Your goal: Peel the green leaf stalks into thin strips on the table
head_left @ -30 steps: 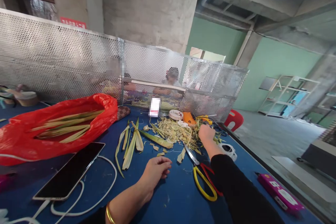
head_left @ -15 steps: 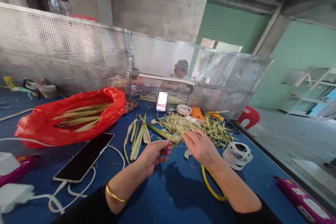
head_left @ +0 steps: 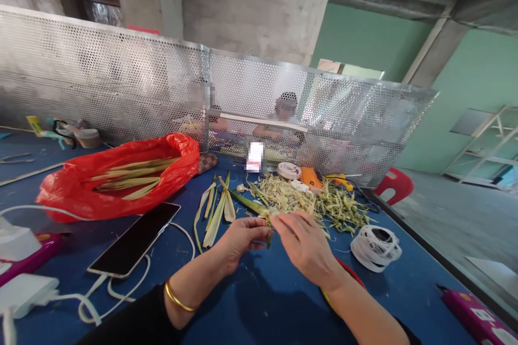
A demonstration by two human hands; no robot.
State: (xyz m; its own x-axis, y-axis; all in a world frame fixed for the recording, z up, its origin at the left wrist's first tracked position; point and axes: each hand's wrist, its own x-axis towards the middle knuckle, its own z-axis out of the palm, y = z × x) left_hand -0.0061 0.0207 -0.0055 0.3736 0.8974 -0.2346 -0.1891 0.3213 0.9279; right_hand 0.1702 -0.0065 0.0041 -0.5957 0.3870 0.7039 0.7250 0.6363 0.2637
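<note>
My left hand (head_left: 238, 242) pinches a small piece of green leaf (head_left: 268, 240), which pokes out below its fingertips. Close against it, my right hand (head_left: 303, 242) has its fingers pressed together, bent over the same spot; what they grip is hidden. Behind my fingers lies a long green leaf (head_left: 249, 202), its near end covered by my hands. A heap of shredded leaf strips (head_left: 279, 191) spreads just beyond. To its right sits a pile of small knotted green pieces (head_left: 343, 210). Several dry leaf strips (head_left: 216, 221) lie left of my hands.
An open red plastic bag (head_left: 60, 194) holds long dry leaves. A phone (head_left: 133, 240) with white cables lies at left. A white spool (head_left: 376, 248) and purple device (head_left: 477, 312) are at right. A perforated screen (head_left: 154, 81) stands behind, with people beyond it.
My hands have come together, the right one moving left and slightly down over the left fingertips. The view has shifted a little. A red curve now shows beside my right forearm.
</note>
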